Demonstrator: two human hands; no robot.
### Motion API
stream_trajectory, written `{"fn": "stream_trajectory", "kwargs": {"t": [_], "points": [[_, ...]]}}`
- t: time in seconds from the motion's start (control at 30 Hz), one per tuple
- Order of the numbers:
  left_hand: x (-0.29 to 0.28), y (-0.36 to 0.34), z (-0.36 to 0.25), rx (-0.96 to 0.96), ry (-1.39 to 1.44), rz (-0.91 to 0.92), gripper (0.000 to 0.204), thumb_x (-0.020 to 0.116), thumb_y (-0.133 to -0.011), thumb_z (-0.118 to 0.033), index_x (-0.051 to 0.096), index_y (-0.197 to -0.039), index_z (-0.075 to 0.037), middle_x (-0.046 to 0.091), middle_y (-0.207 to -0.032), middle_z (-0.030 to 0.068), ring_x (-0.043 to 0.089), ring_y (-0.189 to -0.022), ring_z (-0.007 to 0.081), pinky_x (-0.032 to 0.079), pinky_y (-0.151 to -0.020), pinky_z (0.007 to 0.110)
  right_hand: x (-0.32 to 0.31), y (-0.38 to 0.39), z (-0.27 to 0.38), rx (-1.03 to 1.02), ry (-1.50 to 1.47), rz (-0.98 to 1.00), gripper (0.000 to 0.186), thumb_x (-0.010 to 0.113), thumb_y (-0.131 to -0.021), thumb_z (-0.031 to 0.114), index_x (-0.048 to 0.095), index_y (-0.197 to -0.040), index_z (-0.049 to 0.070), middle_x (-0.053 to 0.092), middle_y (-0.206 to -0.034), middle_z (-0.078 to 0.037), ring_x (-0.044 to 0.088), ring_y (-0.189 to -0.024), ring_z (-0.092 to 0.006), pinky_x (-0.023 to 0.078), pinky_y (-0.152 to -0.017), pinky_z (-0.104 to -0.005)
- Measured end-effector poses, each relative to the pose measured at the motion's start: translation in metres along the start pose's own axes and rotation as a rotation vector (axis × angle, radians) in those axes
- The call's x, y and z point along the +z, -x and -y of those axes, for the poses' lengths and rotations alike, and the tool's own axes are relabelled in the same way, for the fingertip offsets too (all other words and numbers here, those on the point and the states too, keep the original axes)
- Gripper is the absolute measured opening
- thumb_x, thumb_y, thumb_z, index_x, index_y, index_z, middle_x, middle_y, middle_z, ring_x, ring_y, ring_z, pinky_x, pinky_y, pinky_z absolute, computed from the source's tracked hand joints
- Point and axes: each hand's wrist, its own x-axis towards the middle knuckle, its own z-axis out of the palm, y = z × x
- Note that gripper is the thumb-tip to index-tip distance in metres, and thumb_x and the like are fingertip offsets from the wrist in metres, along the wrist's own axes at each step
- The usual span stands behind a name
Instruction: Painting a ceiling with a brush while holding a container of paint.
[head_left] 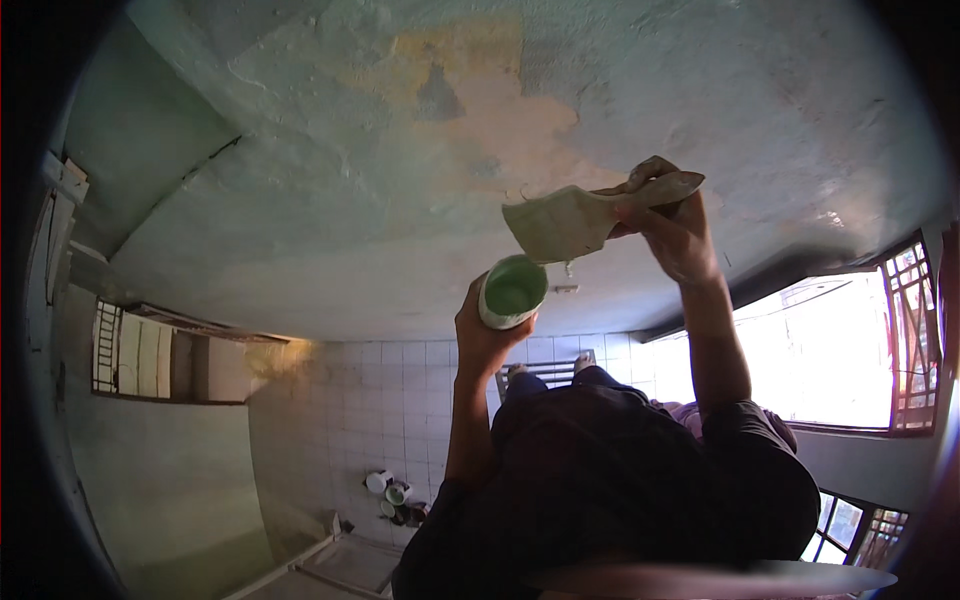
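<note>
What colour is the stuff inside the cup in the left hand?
Pale green, filling the white-rimmed cup held by the left hand; the head view shows it.

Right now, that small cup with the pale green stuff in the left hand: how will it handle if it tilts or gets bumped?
The cup is small, and the left hand wraps it alone, so it is probably light. Its mouth is open and green shows inside, so tilting it far would likely spill. The coated rim may be slippery. The right hand holds a wide scraper just above it; a knock seems possible.
</note>
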Motion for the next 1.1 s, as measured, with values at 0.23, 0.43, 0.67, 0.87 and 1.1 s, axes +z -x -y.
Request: {"fn": "stream_trajectory", "kwargs": {"t": [0.23, 0.43, 0.67, 0.87, 1.1], "points": [[-0.005, -0.006, -0.002, 0.039, -0.020, 0.127, 0.076, 0.094, -0.067, -0.004, 0.062, -0.136, -0.003, 0.075, -0.123, 0.0123, 0.073, -0.112, 0.0229, 0.059, -0.099, 0.037, -0.003, 0.005, 0.009, -0.182, 0.418, 0.353, 0.030, 0.083, -0.087, -0.005, 0.063, -0.109, -0.002, 0.073, -0.103, -0.013, 0.076, -0.098, -0.0255, 0.067, -0.085, -0.0385], [-0.010, -0.003, 0.010, 0.005, 0.089, 0.173, 0.081, 0.095, -0.063, 0.003, 0.063, -0.137, -0.005, 0.073, -0.127, 0.0107, 0.071, -0.117, 0.0234, 0.058, -0.103, 0.037, 0.038, 0.005, 0.017, -0.274, 0.621, 0.589, 0.022, 0.083, -0.086, -0.003, 0.071, -0.104, 0.000, 0.076, -0.103, -0.014, 0.077, -0.098, -0.0272, 0.064, -0.081, -0.0379], [-0.015, 0.002, 0.009, -0.081, 0.088, 0.195, 0.083, 0.095, -0.061, 0.003, 0.062, -0.137, -0.004, 0.072, -0.128, 0.0109, 0.071, -0.118, 0.0235, 0.058, -0.103, 0.037, 0.063, 0.011, 0.004, -0.077, 0.896, 0.659, 0.013, 0.081, -0.087, 0.001, 0.072, -0.097, 0.002, 0.075, -0.092, -0.012, 0.077, -0.090, -0.0289, 0.063, -0.077, -0.0389], [-0.014, 0.003, 0.008, -0.047, 0.100, 0.180, 0.087, 0.096, -0.060, 0.001, 0.061, -0.139, -0.006, 0.072, -0.129, 0.0109, 0.070, -0.118, 0.0232, 0.057, -0.104, 0.037, 0.068, 0.006, -0.028, -0.325, 0.850, 0.712, 0.010, 0.077, -0.088, 0.002, 0.072, -0.098, 0.001, 0.072, -0.087, -0.008, 0.074, -0.088, -0.0286, 0.061, -0.082, -0.0385], [-0.017, 0.008, 0.006, -0.038, 0.075, 0.167, 0.087, 0.098, -0.060, -0.002, 0.061, -0.139, -0.007, 0.071, -0.131, 0.0095, 0.069, -0.120, 0.0244, 0.056, -0.106, 0.037, 0.069, 0.014, -0.022, 0.033, 0.898, 0.595, 0.011, 0.072, -0.096, 0.009, 0.074, -0.104, 0.001, 0.072, -0.101, -0.011, 0.074, -0.093, -0.0296, 0.062, -0.082, -0.0397]]}}
